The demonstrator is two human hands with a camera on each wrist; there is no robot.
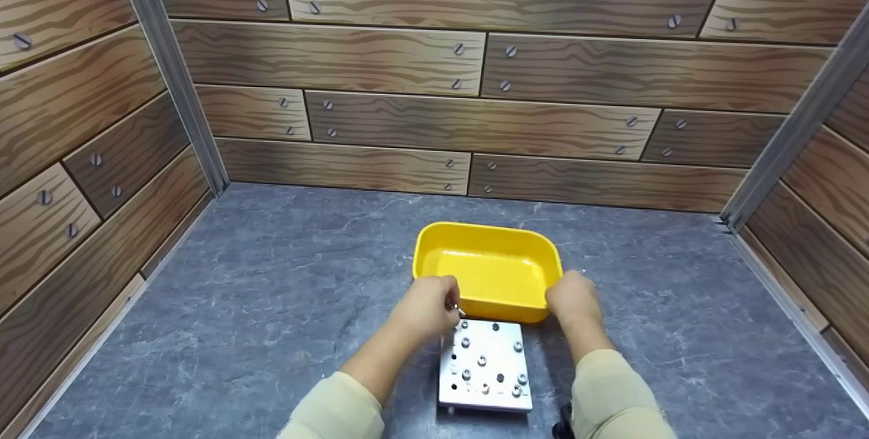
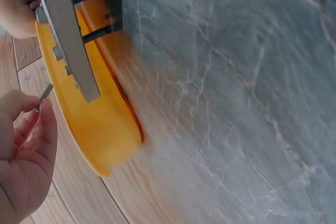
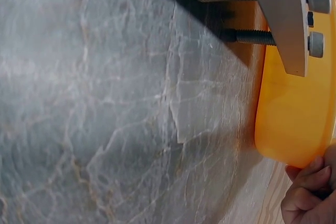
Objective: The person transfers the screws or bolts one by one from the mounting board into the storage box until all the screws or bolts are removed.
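My left hand [image 1: 424, 310] pinches a small metal screw [image 2: 46, 92] between thumb and fingertips, above the far left corner of a silver metal plate [image 1: 501, 356]. Several socket-head screws [image 1: 482, 361] sit in the plate, and a few holes along its left side are bare. Threaded shanks [image 3: 252, 37] reach down below the plate, which stands raised off the tabletop. Just behind it is a yellow plastic bin [image 1: 492, 308]. At the bin's front right corner, my right hand [image 1: 576, 300] grips the rim with curled fingers [image 3: 315, 174].
The grey marbled tabletop [image 1: 285, 276] is enclosed by wood-patterned walls [image 1: 380, 59] at the back and both sides. Metal corner posts [image 1: 180, 79] stand where the walls meet. A black object [image 1: 563, 422] shows beside the right sleeve.
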